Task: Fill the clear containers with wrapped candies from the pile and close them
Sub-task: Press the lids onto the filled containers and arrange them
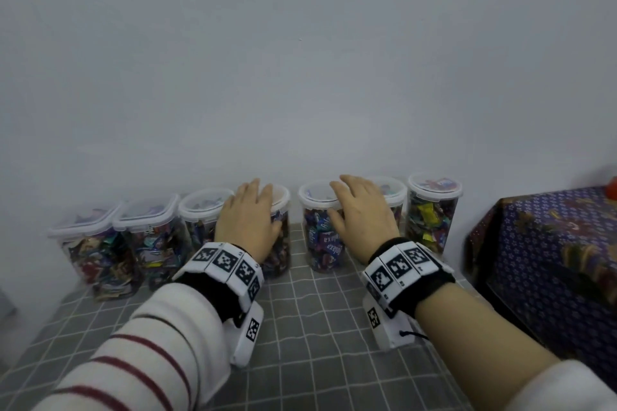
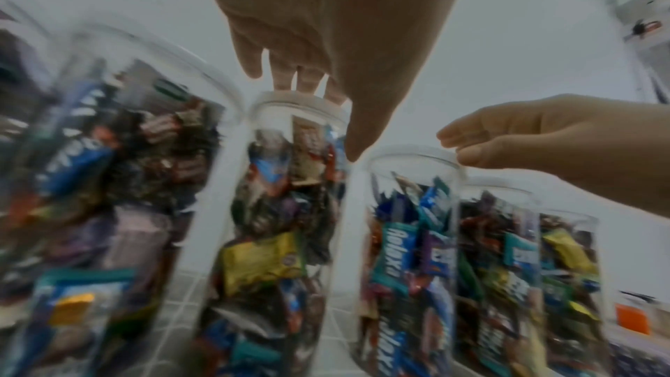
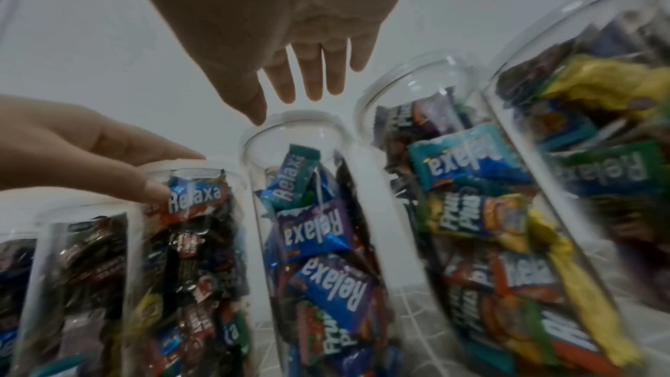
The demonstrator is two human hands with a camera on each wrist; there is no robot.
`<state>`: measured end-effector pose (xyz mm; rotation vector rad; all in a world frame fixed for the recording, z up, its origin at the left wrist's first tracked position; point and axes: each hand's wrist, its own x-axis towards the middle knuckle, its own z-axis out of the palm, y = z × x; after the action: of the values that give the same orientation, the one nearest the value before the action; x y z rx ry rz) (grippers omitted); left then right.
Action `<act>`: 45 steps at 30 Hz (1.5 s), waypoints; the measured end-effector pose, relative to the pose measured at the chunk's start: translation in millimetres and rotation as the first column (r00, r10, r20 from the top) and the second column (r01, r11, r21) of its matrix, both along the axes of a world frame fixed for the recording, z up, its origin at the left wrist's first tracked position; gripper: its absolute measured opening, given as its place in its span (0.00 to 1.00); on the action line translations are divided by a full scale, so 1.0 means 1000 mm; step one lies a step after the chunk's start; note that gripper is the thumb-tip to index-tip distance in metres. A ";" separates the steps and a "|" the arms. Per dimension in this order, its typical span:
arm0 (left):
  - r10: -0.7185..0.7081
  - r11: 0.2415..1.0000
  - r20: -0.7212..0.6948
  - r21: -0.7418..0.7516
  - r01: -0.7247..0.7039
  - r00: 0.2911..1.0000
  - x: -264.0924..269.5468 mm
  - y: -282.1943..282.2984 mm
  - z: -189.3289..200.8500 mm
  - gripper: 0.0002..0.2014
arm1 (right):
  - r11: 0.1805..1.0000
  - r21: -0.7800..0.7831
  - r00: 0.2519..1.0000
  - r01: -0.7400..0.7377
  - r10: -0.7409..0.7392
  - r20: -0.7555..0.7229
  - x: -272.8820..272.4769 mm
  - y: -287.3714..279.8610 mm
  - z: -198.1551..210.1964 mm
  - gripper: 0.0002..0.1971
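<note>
Several clear containers packed with wrapped candies stand in a row along the wall, each with a white-rimmed lid on. My left hand point(image 1: 248, 220) lies flat over the lid of a round container point(image 1: 282, 243) left of the gap, fingers straight and the thumb down its side. In the left wrist view its fingertips point(image 2: 290, 79) touch that container's lid rim point(image 2: 297, 99). My right hand point(image 1: 362, 213) hovers with spread fingers over the round container point(image 1: 320, 237) right of the gap. The right wrist view shows its fingers point(image 3: 311, 73) just above that lid point(image 3: 290, 131), holding nothing. No loose candy pile is in view.
A grey grid-patterned mat point(image 1: 317, 327) covers the surface in front of the row. The white wall point(image 1: 300, 60) rises directly behind the containers. At the right stands a table under a dark blue patterned cloth point(image 1: 551, 243), with an orange thing point(image 1: 612, 188) on it.
</note>
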<state>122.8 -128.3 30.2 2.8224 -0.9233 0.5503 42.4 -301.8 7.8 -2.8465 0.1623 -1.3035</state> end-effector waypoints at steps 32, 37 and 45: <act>0.094 0.993 0.034 0.068 -0.096 0.995 0.047 0.101 -0.002 0.43 | 0.989 0.089 0.981 -0.114 0.126 -0.145 0.040 0.090 0.014 0.21; 0.189 0.978 0.012 0.086 -0.189 0.982 0.065 0.123 0.002 0.44 | 0.984 0.046 0.947 -0.169 0.176 -0.268 0.064 0.127 0.014 0.25; 0.185 0.982 0.066 0.013 -0.186 0.981 0.071 0.142 -0.007 0.29 | 0.979 -0.058 0.913 -0.195 0.159 -0.375 0.094 0.171 0.012 0.22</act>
<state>193.3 14.0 22.8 2.9428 -0.6821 0.6610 136.9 -131.1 20.0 -3.0694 -0.1602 -0.7529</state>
